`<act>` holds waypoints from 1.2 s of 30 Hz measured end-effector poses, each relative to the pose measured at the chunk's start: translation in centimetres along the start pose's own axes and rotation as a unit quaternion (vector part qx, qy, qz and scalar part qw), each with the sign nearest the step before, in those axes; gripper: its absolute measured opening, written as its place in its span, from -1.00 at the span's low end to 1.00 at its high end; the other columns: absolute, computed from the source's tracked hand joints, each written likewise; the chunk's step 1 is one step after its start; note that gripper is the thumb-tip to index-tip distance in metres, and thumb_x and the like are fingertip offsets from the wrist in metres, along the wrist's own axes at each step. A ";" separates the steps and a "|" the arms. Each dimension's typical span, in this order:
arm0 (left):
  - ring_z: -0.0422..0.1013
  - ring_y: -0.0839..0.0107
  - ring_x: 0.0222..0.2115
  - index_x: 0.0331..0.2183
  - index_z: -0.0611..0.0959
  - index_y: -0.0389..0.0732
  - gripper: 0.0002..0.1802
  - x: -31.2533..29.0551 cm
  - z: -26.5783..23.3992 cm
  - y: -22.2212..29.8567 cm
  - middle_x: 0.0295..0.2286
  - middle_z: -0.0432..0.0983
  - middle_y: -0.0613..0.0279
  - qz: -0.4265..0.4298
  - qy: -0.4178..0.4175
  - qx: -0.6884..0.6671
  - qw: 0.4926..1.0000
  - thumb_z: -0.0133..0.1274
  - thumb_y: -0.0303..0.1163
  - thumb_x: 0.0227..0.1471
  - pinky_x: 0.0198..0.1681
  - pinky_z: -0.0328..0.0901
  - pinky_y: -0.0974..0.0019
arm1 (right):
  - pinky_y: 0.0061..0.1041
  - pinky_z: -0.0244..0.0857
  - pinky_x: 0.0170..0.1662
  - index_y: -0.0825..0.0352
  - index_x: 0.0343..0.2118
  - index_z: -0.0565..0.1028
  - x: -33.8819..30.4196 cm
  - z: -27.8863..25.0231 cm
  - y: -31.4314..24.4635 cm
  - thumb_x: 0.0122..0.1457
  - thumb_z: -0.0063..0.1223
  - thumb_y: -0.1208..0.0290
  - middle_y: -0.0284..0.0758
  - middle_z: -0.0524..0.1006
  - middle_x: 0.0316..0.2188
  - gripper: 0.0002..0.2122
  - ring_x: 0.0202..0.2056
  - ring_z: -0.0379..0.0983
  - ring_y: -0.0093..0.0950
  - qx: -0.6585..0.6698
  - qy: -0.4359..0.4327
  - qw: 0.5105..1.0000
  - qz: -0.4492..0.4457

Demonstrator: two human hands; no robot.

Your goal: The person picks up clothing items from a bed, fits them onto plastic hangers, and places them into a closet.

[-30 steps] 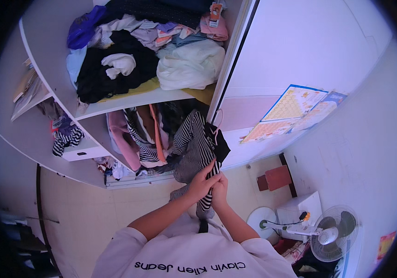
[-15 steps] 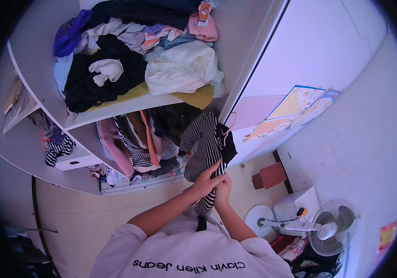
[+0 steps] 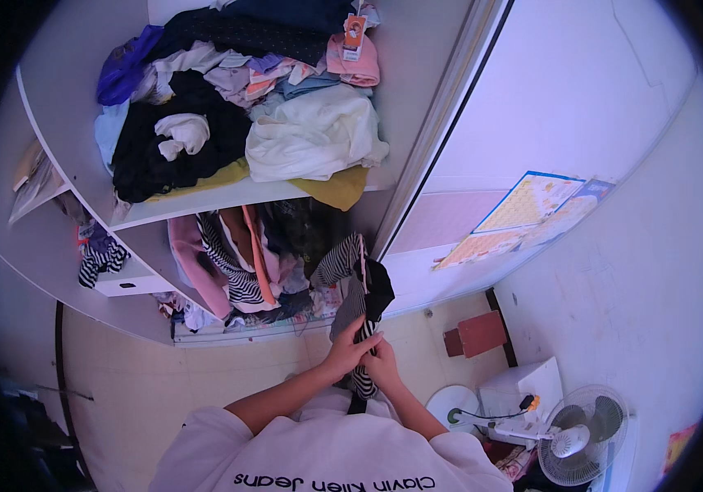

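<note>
Wardrobe shelf [image 3: 228, 199], pale tiled floor [image 3: 228, 373]

Both hands meet on a garment [image 3: 357, 307]: the left grip [image 3: 350, 351] beside the right grip [image 3: 384, 366]. Beyond the grips stands an open wardrobe [image 3: 417, 107], clothes [image 3: 236, 123] piled on its shelf. A fan [image 3: 581, 435] stands on the floor right of the grips.

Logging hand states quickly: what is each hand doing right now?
Left hand: closed on the striped garment.
Right hand: closed on the same striped garment, lower down.
</note>
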State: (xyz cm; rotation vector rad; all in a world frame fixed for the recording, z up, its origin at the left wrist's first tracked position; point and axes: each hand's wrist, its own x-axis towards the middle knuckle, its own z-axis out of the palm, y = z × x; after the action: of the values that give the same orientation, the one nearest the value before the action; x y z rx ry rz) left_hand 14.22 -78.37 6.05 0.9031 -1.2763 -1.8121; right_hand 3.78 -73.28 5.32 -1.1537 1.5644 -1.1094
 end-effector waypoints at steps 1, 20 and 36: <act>0.31 0.51 -0.16 0.07 0.28 -0.37 -0.40 0.1 0.3 -0.1 -0.14 0.41 0.23 0.001 0.001 0.001 1.000 0.08 -0.38 0.03 -0.07 0.22 0.43 | -0.39 0.31 -0.24 0.45 -0.27 0.40 -0.1 -0.1 0.6 -0.12 -0.01 0.52 -0.18 0.51 -0.45 -0.72 -0.36 0.46 -0.35 0.000 -0.001 1.000 -0.001; 0.35 0.59 -0.26 0.00 0.42 -0.25 -0.52 4.2 -2.2 -1.7 -0.24 0.46 0.36 0.009 0.156 -0.096 0.983 0.03 -0.56 -0.02 -0.17 0.24 0.50 | -0.32 0.28 -0.22 0.40 -0.15 0.35 3.4 1.2 4.4 -0.02 0.05 0.34 -0.07 0.50 -0.37 -0.63 -0.30 0.45 -0.17 -0.003 -0.162 0.987 -0.004; 0.29 0.49 -0.11 0.19 0.12 -0.21 -0.11 14.6 -14.5 0.3 -0.04 0.34 0.23 0.016 0.053 -0.128 0.990 0.07 -0.67 -0.20 -0.04 0.19 0.46 | -0.56 0.29 -0.37 0.48 -0.22 0.36 17.8 13.4 2.7 -0.17 -0.13 0.64 -0.24 0.47 -0.44 -0.66 -0.40 0.39 -0.50 0.124 0.057 0.990 -0.046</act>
State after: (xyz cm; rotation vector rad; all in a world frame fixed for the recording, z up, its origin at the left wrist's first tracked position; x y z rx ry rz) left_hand 19.65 -97.47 0.58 0.8188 -0.9605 -1.8268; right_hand 12.77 -92.25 -2.63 -1.0163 1.4216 -1.4101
